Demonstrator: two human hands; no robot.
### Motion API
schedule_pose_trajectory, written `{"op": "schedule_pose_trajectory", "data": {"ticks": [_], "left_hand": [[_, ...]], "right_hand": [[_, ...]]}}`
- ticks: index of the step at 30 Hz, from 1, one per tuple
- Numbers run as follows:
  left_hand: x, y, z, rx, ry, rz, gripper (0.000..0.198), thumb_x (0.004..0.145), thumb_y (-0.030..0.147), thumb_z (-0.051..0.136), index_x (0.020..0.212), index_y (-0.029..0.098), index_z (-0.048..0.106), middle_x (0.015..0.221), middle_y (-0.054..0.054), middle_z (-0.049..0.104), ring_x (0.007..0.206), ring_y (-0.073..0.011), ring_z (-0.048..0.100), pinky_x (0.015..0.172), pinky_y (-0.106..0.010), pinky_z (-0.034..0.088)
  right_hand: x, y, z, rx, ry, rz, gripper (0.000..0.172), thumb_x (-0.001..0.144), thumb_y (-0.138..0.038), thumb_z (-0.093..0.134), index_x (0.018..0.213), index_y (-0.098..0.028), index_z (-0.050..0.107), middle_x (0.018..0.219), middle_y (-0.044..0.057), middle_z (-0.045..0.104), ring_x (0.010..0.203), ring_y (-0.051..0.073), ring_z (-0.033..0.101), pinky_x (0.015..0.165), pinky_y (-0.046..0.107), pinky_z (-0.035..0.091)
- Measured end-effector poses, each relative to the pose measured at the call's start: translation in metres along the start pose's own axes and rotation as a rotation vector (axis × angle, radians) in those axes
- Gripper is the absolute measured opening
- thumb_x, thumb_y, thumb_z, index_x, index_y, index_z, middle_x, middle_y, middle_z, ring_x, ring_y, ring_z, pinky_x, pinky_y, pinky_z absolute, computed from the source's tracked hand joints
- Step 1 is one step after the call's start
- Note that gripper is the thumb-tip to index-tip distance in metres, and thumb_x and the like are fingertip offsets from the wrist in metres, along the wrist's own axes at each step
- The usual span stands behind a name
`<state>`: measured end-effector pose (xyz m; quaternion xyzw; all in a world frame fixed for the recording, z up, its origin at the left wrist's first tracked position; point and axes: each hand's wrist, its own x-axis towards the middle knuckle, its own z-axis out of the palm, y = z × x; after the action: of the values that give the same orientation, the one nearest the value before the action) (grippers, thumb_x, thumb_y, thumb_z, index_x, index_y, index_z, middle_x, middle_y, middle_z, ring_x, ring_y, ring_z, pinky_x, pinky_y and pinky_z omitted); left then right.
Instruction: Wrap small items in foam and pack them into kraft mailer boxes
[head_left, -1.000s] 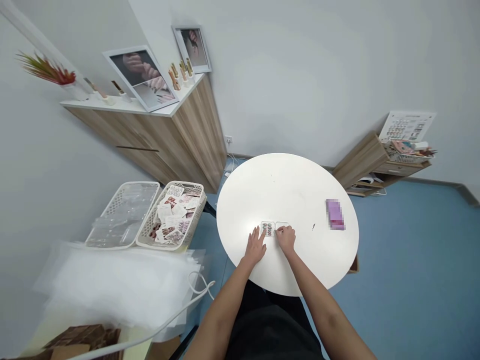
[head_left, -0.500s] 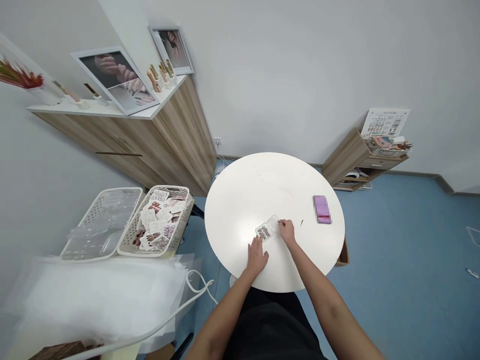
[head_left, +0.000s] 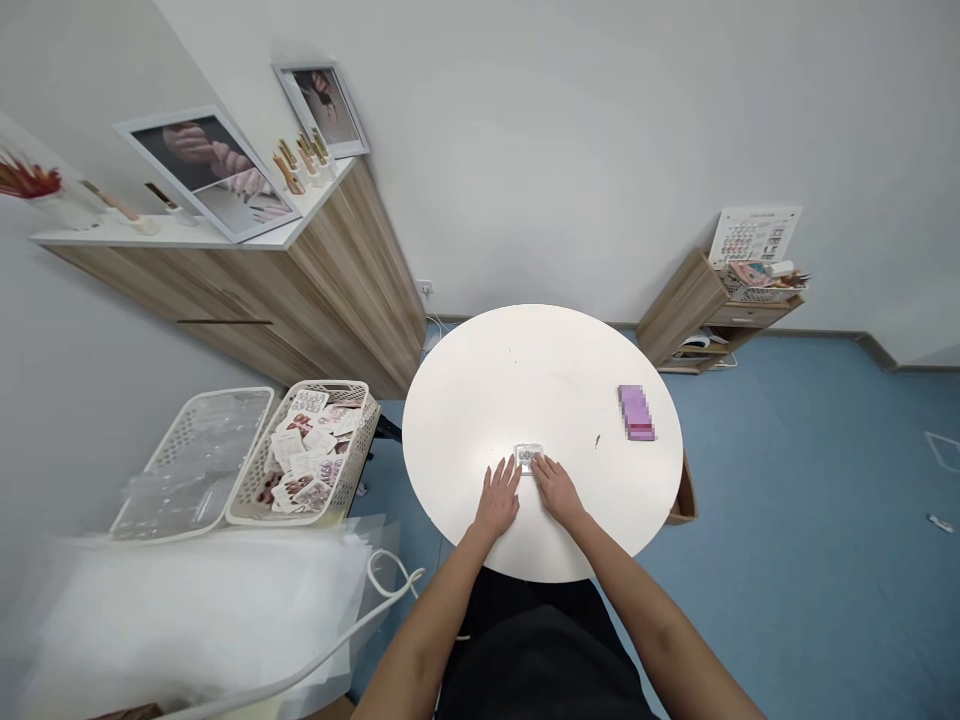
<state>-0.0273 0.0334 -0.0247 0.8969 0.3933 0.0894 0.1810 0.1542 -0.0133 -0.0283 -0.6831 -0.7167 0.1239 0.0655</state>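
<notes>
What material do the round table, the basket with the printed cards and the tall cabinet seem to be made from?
The round table looks like a smooth white laminate or painted top with a soft sheen. The basket seems to be white moulded plastic, judging by its even lattice walls. The cabinet shows a regular wood grain, probably veneer or laminate, though solid wood is possible.

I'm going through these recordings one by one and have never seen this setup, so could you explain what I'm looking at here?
There's no machine here: these are a person's own bare hands, filmed by a camera worn on their head, looking forward and down. The left hand and right hand are on a round white table, their fingertips meeting at a small clear case of what look like false nails. I cannot tell whether it is gripped. A pixelated pink box lies to the right on the table, and a basket of packets stands left of the table.
</notes>
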Motion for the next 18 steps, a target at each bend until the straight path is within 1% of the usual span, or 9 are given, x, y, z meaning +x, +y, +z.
{"op": "schedule_pose_trajectory", "data": {"ticks": [2, 5, 9, 11, 13, 15, 16, 18], "left_hand": [[-0.002, -0.003, 0.006, 0.055, -0.056, 0.023, 0.074, 0.082, 0.01, 0.039, 0.153, 0.025, 0.023, 0.159, -0.005, 0.026, 0.147, -0.0272, 0.019, 0.118, -0.057, 0.016], [-0.006, -0.003, 0.014, 0.078, -0.079, -0.014, 0.077, 0.083, 0.01, 0.038, 0.154, 0.028, 0.015, 0.159, -0.005, 0.026, 0.147, -0.027, 0.021, 0.117, -0.059, 0.015], [-0.005, 0.0, 0.019, 0.065, -0.113, -0.06, 0.076, 0.085, 0.012, 0.038, 0.155, 0.03, 0.012, 0.159, -0.006, 0.026, 0.146, -0.0289, 0.022, 0.115, -0.063, 0.016], [-0.006, 0.0, 0.019, 0.063, -0.133, -0.064, 0.076, 0.086, 0.016, 0.04, 0.155, 0.029, 0.012, 0.16, -0.007, 0.023, 0.147, -0.0301, 0.021, 0.113, -0.065, 0.017], [-0.012, -0.001, 0.021, 0.074, -0.118, -0.108, 0.076, 0.087, 0.024, 0.045, 0.155, 0.027, 0.012, 0.161, -0.011, 0.018, 0.147, -0.033, 0.019, 0.111, -0.067, 0.018], [-0.021, -0.005, 0.024, 0.094, -0.064, -0.201, 0.077, 0.087, 0.033, 0.049, 0.155, 0.024, 0.014, 0.161, -0.015, 0.015, 0.147, -0.0369, 0.017, 0.109, -0.071, 0.016], [-0.027, -0.008, 0.025, 0.102, -0.031, -0.254, 0.076, 0.087, 0.037, 0.051, 0.154, 0.023, 0.017, 0.16, -0.016, 0.015, 0.146, -0.0385, 0.016, 0.108, -0.073, 0.016], [-0.038, -0.016, 0.026, 0.102, 0.034, -0.339, 0.072, 0.088, 0.04, 0.05, 0.152, 0.021, 0.024, 0.16, -0.018, 0.017, 0.146, -0.0395, 0.017, 0.107, -0.073, 0.017]], "right_hand": [[-0.006, -0.001, 0.009, -0.025, 0.007, 0.011, 0.066, 0.086, -0.006, 0.038, 0.15, -0.02, 0.033, 0.155, 0.009, 0.034, 0.141, 0.026, 0.034, 0.112, 0.047, 0.032], [-0.01, -0.003, 0.013, -0.041, 0.0, 0.018, 0.069, 0.085, -0.004, 0.036, 0.152, -0.02, 0.029, 0.157, 0.008, 0.03, 0.142, 0.026, 0.032, 0.113, 0.048, 0.03], [-0.007, -0.002, 0.007, -0.023, -0.003, 0.01, 0.063, 0.087, -0.008, 0.035, 0.149, -0.022, 0.036, 0.155, 0.008, 0.035, 0.141, 0.026, 0.034, 0.114, 0.049, 0.027], [-0.003, 0.001, 0.004, -0.004, 0.004, -0.002, 0.059, 0.088, -0.011, 0.037, 0.146, -0.021, 0.04, 0.153, 0.009, 0.038, 0.141, 0.027, 0.034, 0.115, 0.049, 0.025], [0.005, 0.005, 0.002, 0.016, 0.021, -0.007, 0.058, 0.085, -0.014, 0.042, 0.143, -0.017, 0.042, 0.153, 0.011, 0.037, 0.142, 0.028, 0.031, 0.115, 0.048, 0.025], [0.014, 0.011, 0.004, 0.034, 0.036, -0.007, 0.061, 0.082, -0.016, 0.046, 0.142, -0.014, 0.041, 0.154, 0.015, 0.035, 0.142, 0.029, 0.029, 0.113, 0.049, 0.028], [0.02, 0.014, 0.006, 0.044, 0.037, -0.014, 0.062, 0.08, -0.018, 0.048, 0.141, -0.013, 0.04, 0.153, 0.017, 0.035, 0.141, 0.03, 0.03, 0.112, 0.05, 0.03], [0.032, 0.024, 0.01, 0.062, 0.032, -0.051, 0.062, 0.079, -0.022, 0.05, 0.139, -0.012, 0.04, 0.148, 0.02, 0.041, 0.136, 0.032, 0.037, 0.108, 0.051, 0.034]]}}
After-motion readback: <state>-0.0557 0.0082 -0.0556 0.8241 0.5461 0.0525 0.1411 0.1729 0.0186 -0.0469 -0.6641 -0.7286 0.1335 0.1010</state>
